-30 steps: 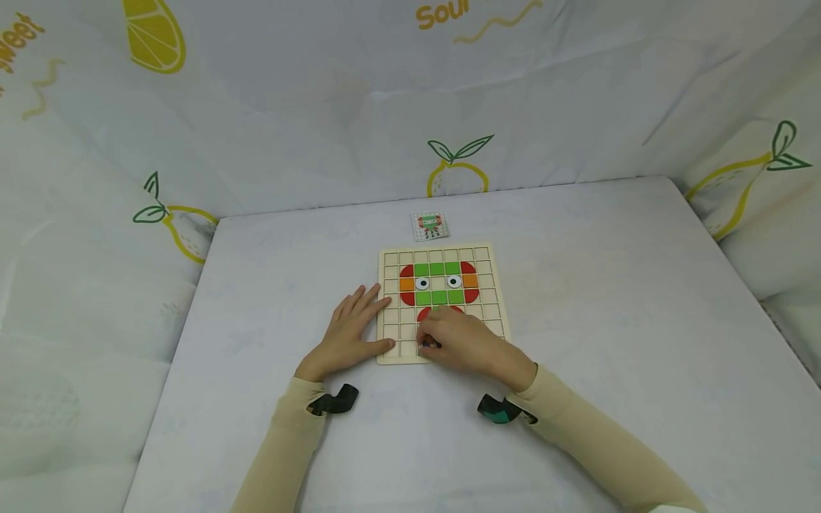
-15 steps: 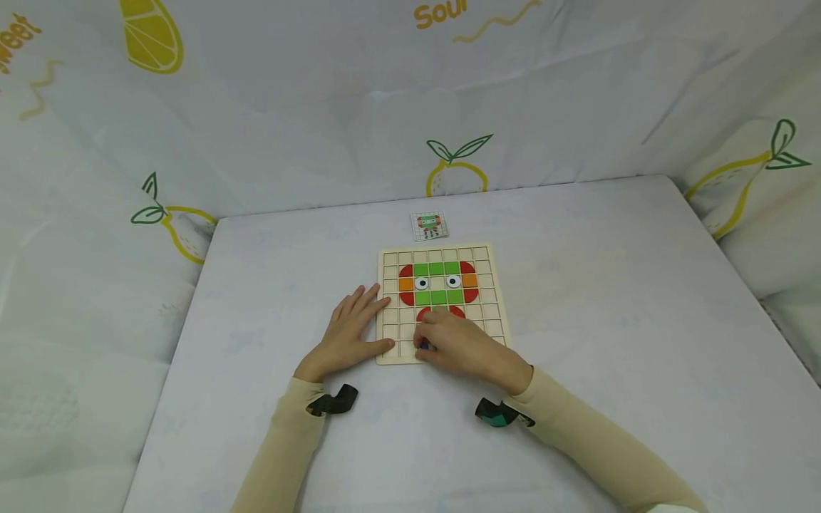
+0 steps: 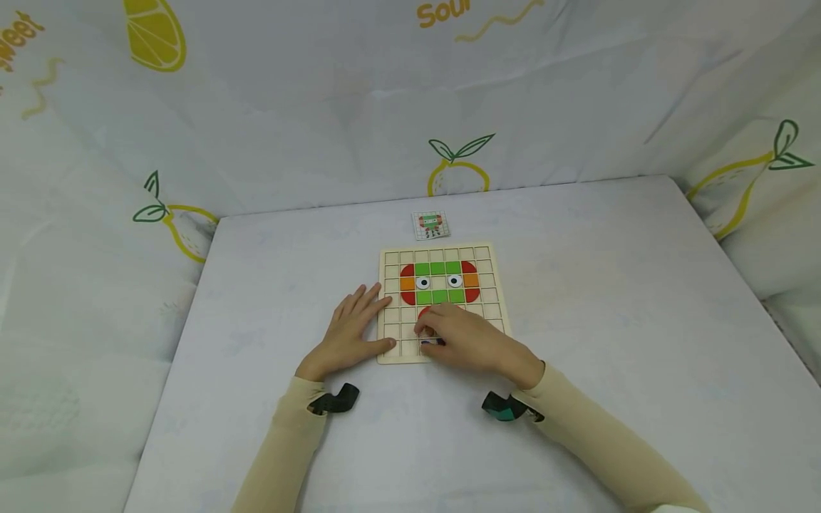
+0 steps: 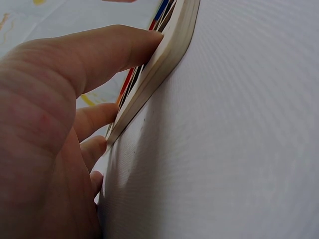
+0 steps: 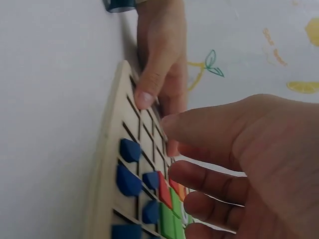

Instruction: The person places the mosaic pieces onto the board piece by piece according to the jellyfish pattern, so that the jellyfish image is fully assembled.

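A pale wooden grid board lies on the table, bearing a face pattern of red, orange and green tiles with two eye discs. My left hand is spread at its left edge, with thumb and fingertips touching the rim. Over the lower middle of the board hovers my right hand. Its thumb and loosely bent fingers stand apart, and I see nothing held between them. In the right wrist view several blue pieces sit in the cells near the board's front edge. From the head, the right hand hides most of these.
A small pattern card lies behind the board, showing a similar coloured figure. White cloth with lemon prints hangs around the table. A dark strap is on the left wrist, another on the right.
The right hand shifted slightly left, then back right and a little away. Its thumb and index finger, close together around a blue piece half a second ago, have parted. The left hand stays put.
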{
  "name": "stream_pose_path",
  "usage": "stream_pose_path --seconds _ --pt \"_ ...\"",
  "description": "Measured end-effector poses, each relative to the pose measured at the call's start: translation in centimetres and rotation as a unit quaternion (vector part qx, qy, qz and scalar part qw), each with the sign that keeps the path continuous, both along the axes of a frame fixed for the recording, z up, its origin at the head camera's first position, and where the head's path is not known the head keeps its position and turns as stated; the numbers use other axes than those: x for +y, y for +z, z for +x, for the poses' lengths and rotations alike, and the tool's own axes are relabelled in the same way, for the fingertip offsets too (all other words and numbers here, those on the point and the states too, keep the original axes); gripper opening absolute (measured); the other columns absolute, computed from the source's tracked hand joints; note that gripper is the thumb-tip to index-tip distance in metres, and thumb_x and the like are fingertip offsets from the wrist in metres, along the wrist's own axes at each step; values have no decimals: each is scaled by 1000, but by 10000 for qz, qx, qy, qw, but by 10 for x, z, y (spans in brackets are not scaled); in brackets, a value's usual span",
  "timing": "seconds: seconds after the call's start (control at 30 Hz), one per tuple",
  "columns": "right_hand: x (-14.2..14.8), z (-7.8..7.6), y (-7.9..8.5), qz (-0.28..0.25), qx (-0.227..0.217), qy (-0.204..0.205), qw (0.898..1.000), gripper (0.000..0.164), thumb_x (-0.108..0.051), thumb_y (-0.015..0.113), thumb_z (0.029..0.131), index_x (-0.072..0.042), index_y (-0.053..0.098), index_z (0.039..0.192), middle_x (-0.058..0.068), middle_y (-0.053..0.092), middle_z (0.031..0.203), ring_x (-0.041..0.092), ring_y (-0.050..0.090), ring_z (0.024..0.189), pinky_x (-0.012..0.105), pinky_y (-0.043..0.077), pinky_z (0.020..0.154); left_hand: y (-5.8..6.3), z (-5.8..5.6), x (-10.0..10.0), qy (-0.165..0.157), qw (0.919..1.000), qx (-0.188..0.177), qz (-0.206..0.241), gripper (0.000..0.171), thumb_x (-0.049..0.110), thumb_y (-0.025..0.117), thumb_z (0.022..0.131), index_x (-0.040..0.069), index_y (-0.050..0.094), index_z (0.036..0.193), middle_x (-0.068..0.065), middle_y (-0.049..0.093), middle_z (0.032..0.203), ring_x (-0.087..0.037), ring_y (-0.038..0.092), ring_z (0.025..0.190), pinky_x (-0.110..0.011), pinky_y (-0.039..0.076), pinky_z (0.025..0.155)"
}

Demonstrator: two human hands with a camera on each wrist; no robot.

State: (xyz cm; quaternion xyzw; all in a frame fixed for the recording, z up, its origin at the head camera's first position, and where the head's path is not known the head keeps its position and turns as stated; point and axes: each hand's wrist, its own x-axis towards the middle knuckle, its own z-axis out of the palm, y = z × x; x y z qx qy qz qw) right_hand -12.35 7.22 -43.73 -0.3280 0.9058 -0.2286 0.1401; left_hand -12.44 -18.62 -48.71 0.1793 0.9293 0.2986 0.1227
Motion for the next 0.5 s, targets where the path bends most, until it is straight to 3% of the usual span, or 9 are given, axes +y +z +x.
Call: stream_pose_path --seconds 0.23,0.5 --pt "28 -21 20 -543 -305 -740 9953 28 -25 65 99 -9 69 121 0 66 99 16 57 89 31 53 76 -3 -2 3 109 9999 0 -25 78 47 71 87 19 42 154 -1 15 172 -29 2 161 -55 1 129" --pt "53 -37 27 -894 -476 -1174 9879 31 -25 65 99 -8 66 125 4 66 102 22 57 97 32 52 77 -7 -2 8 383 9991 151 44 65 48 77 84 17 54 137 -3 23 170 -31 8 160 -54 5 129"
